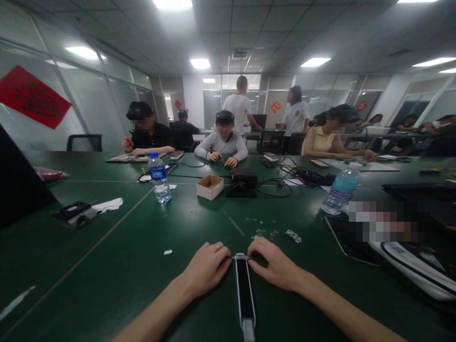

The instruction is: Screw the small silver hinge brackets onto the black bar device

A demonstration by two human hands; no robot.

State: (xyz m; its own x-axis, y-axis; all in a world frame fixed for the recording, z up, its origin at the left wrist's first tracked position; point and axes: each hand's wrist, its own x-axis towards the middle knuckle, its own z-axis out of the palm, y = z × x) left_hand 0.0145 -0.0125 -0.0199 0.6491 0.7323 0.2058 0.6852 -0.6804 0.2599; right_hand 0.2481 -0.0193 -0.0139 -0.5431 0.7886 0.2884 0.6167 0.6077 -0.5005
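Evidently, the left hand (210,265) and right hand (274,264) hold a thin, silver-coloured crosspiece (241,257) by its nine and three o'clock ends, fingers closed narrowly; fingertip pressure cannot be told. The crosspiece sits directly between both grips, at the twelve o'clock end of a long, narrow black bar edged in silver (244,289), which runs toward six. Small, ring-shaped pieces (259,231) lie at one o'clock; a silver-coloured, angular bracket (293,236) lies at two.

Open-plan office, long green table (117,266), glass partitions (117,104), black office chairs (272,142), ceiling light panels (200,63)
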